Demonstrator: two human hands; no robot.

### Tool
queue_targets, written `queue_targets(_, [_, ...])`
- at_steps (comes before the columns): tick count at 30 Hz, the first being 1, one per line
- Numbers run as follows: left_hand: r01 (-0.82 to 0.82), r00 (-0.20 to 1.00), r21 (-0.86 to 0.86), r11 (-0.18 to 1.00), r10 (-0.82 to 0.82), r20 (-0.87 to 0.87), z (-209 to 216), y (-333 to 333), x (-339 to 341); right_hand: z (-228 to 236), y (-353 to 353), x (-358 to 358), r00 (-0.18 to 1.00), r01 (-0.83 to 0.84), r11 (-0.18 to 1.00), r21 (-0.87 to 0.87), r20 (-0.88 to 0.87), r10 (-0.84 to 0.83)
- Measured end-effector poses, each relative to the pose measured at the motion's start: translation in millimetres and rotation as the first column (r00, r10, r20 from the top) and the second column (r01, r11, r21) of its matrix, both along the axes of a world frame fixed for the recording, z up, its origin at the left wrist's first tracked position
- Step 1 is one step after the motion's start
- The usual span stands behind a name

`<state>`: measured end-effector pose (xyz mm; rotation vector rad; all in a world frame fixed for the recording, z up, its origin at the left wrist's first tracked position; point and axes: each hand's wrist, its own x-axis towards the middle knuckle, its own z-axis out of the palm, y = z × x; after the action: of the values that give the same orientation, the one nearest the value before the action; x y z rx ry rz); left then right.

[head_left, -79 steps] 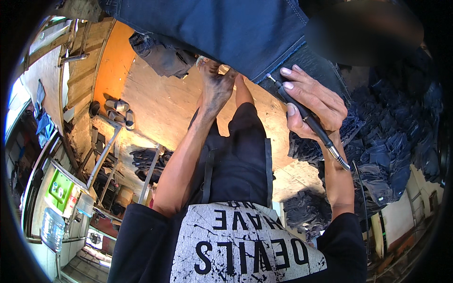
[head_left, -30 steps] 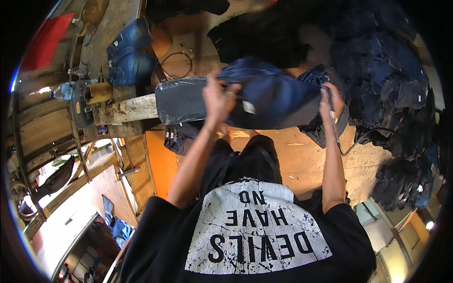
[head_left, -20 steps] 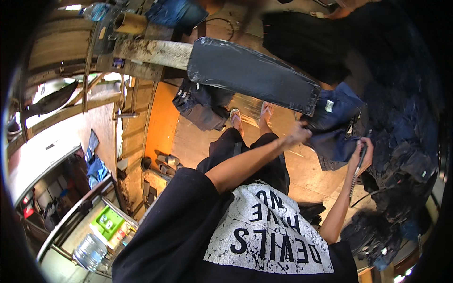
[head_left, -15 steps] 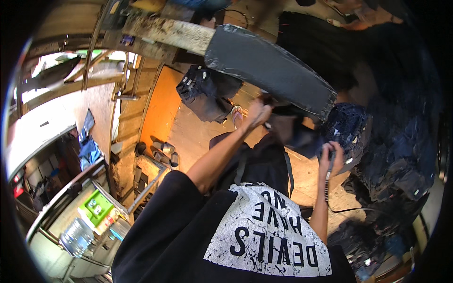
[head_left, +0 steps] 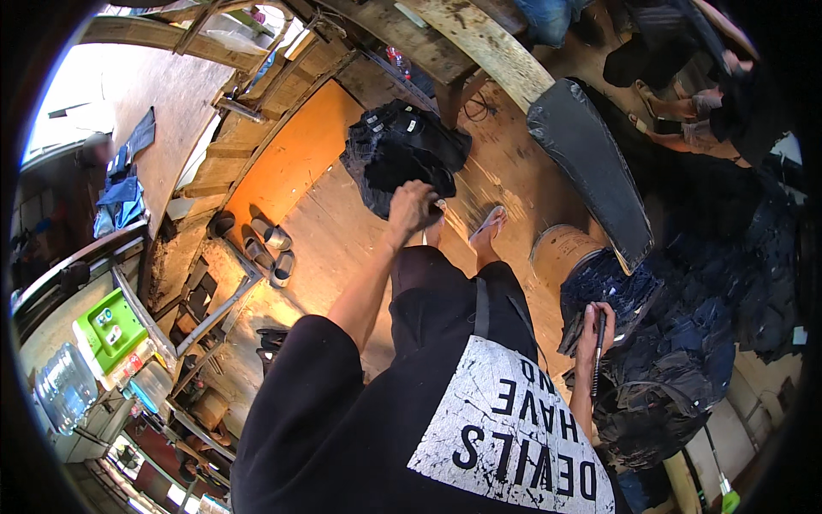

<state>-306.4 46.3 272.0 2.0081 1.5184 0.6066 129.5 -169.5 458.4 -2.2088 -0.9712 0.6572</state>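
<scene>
My left hand (head_left: 413,206) is over the near edge of a pile of dark garments (head_left: 385,128) on the floor. Its fingers are curled together, and whatever lies inside them is hidden. To the right, my right hand (head_left: 592,324) grips a slim black handheld tool (head_left: 598,347) with a coiled cord; its working end cannot be made out. That hand is beside a bundle of dark blue garments (head_left: 599,287). Beyond it, a long board padded in black wrap (head_left: 591,163) slants across, with no cloth on it.
A wide heap of dark clothes (head_left: 711,257) fills the right side. My sandalled feet (head_left: 488,224) stand on the plywood floor. Several slippers (head_left: 272,248) lie at left, near a green tray (head_left: 111,330) and a clear water jug (head_left: 68,390). Another person's legs (head_left: 685,128) show at far right.
My view has turned left. The dark garment that was at the padded board between my hands is away from it, and my left hand has moved to the floor pile. My right hand keeps the tool.
</scene>
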Motion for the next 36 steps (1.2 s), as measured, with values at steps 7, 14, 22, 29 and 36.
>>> queue_targets(7, [-0.209,0.978,-0.149,0.966,0.206,-0.036,-44,82,-108,13,10,-40,0.995,-0.087,0.996,-0.002,0.053,0.087])
queue_targets(14, [-0.268,0.88,-0.203,0.942,0.153,-0.45,-102,69,-129,15,5,-65,0.999,-0.031,0.993,-0.11,0.003,0.032])
queue_targets(22, [0.372,0.914,-0.609,0.701,-0.391,0.109,-79,-43,-71,-26,-46,15,0.965,0.215,0.955,0.206,0.104,-0.24])
queue_targets(29, [0.336,0.796,-0.814,0.474,-0.605,-0.024,2,-16,-3,-71,-106,189,0.718,0.542,0.78,0.314,0.31,-0.624])
queue_targets(36, [0.472,0.772,-0.75,0.463,-0.628,0.099,149,54,223,-154,-106,301,0.75,0.593,0.797,0.11,0.286,-0.597])
